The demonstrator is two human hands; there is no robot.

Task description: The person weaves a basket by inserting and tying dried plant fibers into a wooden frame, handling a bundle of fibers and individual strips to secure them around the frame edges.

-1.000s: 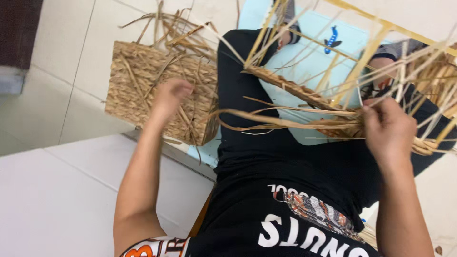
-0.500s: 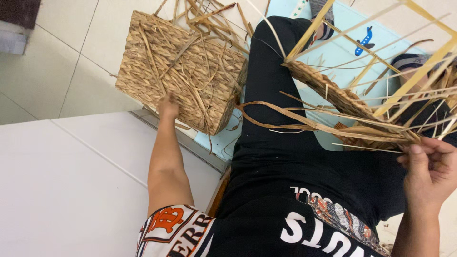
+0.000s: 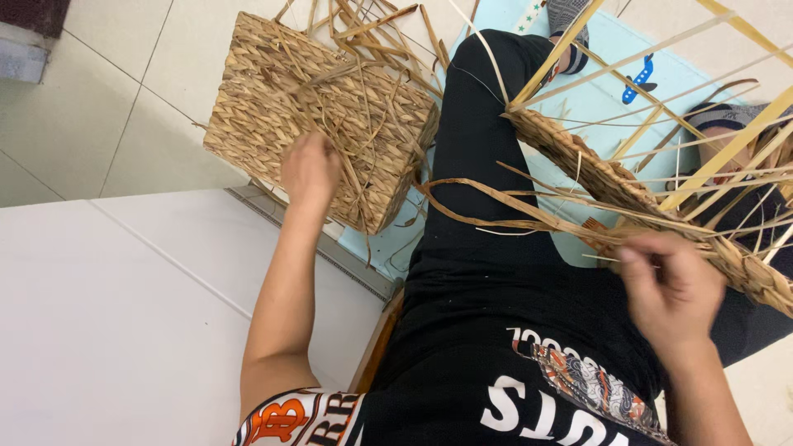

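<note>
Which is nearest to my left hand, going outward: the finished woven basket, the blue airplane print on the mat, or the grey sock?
1. Woven basket, under the left hand.
2. Grey sock, top centre.
3. Blue airplane print, farther right on the mat.

Woven basket [image 3: 314, 116] on tiled floor [image 3: 124, 91]

L hand [image 3: 310, 169] on woven basket [image 3: 318, 116]

Tan woven basket [image 3: 322, 116], black trousers [image 3: 487, 190]
</note>
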